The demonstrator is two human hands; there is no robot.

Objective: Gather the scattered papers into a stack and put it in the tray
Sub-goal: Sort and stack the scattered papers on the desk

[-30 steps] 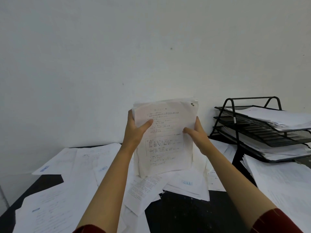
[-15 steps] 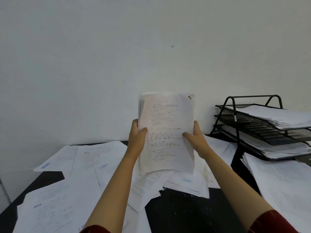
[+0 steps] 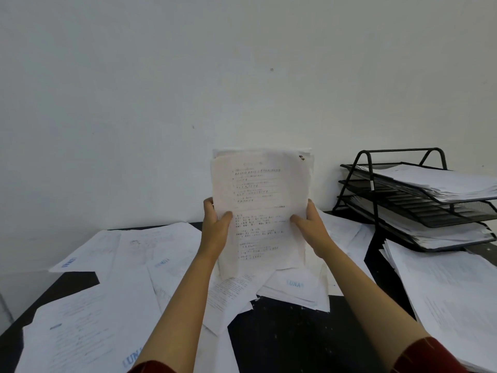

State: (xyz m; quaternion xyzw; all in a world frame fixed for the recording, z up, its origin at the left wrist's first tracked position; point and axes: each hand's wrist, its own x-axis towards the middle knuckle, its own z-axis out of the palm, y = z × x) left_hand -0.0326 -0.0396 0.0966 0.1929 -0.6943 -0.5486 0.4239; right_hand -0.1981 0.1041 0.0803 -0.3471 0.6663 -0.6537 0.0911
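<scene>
1. Both hands grip the stack (image 3: 259, 211) upright between them: your left hand (image 3: 215, 230) clasps its left edge, thumb across the printed front and fingers behind; your right hand (image 3: 309, 228) clasps the right edge the same way.
2. Neither hand is released or clenched on nothing; each pinches the sheets at about mid-height.
3. You hold the stack over the middle of the tabletop (image 3: 290, 337), toward its far edge, long axis vertical. The stack's bottom edge hangs just above the loose papers (image 3: 293, 289) beneath; whether it touches them cannot be told.
4. Top edges of the sheets are uneven, some rear pages standing higher than the front one, so the stack looks not yet squared.
5. The tray (image 3: 419, 203) stands at the far right corner, to the right of your hands and at about their height. Your right hand is the nearer one.
6. It has three tiers, each already carrying paper; the middle tier seems to have the most free room.
7. To go in, the stack probably has to tip from upright to flat and travel rightward, long axis pointed into the tray's open front.
8. Many sheets are scattered on the tabletop: a spread toward the left edge (image 3: 88, 305), and a pile along the right edge (image 3: 443, 300), in front of the tray. Judging by these, gathering is far from done.
</scene>
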